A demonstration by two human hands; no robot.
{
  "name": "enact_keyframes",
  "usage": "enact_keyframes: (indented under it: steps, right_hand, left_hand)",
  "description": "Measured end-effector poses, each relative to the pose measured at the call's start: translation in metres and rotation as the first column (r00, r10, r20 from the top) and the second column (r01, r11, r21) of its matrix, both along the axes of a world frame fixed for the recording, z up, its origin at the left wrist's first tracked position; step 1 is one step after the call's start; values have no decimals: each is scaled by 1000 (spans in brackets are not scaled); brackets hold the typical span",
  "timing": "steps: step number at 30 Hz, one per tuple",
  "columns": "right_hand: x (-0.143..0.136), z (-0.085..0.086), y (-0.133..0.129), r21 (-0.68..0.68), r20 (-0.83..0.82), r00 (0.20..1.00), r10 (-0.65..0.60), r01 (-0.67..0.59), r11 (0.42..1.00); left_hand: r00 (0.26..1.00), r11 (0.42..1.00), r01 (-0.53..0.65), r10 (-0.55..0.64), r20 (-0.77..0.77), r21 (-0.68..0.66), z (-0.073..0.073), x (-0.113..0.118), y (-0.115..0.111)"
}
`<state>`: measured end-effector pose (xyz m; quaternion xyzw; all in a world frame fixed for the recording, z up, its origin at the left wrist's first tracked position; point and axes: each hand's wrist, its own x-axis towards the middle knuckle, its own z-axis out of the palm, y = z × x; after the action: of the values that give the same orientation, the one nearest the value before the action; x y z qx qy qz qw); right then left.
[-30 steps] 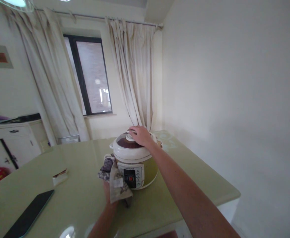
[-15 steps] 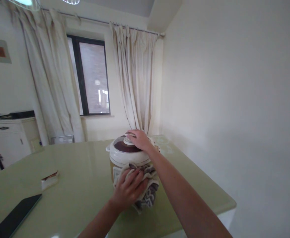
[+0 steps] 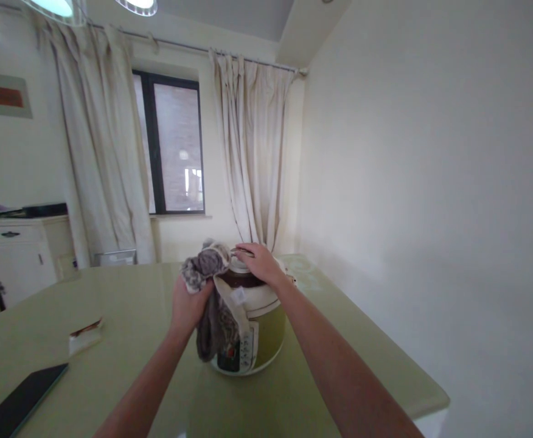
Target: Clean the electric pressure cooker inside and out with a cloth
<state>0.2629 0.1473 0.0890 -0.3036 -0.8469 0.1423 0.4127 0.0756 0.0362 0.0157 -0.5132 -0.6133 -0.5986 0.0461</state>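
A rice cooker (image 3: 270, 334) with a white rim, greenish-gold body and front control panel stands on the pale green table (image 3: 129, 304). My right hand (image 3: 261, 263) lies over the knob on top of its lid, fingers curled around it. At the cooker's left side, my left hand (image 3: 188, 304) is closed on a bunched grey-and-cream patterned cloth (image 3: 209, 264). Part of the cloth hangs down over the cooker's front and covers some of the panel. The cloth also hides the left part of the lid.
A dark flat tablet-like object (image 3: 22, 398) lies at the table's near left. Behind it is a small white packet (image 3: 85, 337) with a brown edge. A plain wall (image 3: 421, 213) runs along the right. Curtains (image 3: 97, 152) and a white cabinet (image 3: 17, 252) stand beyond the table.
My left hand has moved with the cloth from the cooker's front up to its left side, and the control panel now shows. The right hand stays on the lid knob.
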Motion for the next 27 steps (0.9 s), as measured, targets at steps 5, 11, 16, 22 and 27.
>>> enact_keyframes:
  steps: [5, 11, 16, 22, 27]
  right_hand:
    - [0, 2, 0, -21, -3, 1000, 6, -6, 1000]
    - [0, 1, 3, 7, -12, 1000, 1, -1, 1000]
    - [-3, 0, 5, 30, -6, 1000, -11, 11, 999]
    - [-2, 0, 6, 28, 0, 1000, -24, 23, 999]
    - [-1, 1, 6, 26, 6, 1000, -10, 10, 1000]
  left_hand:
    - [985, 937, 79, -126, -119, -341, 63, -27, 54]
    - [984, 927, 111, -154, -93, -359, 67, -28, 58]
    - [914, 947, 207, -276, -297, -244, 39, -8, -1]
    - [858, 990, 96, -134, -497, -103, 12, 29, -46]
    - [883, 971, 211, -237, -405, -109, 33, 10, -12]
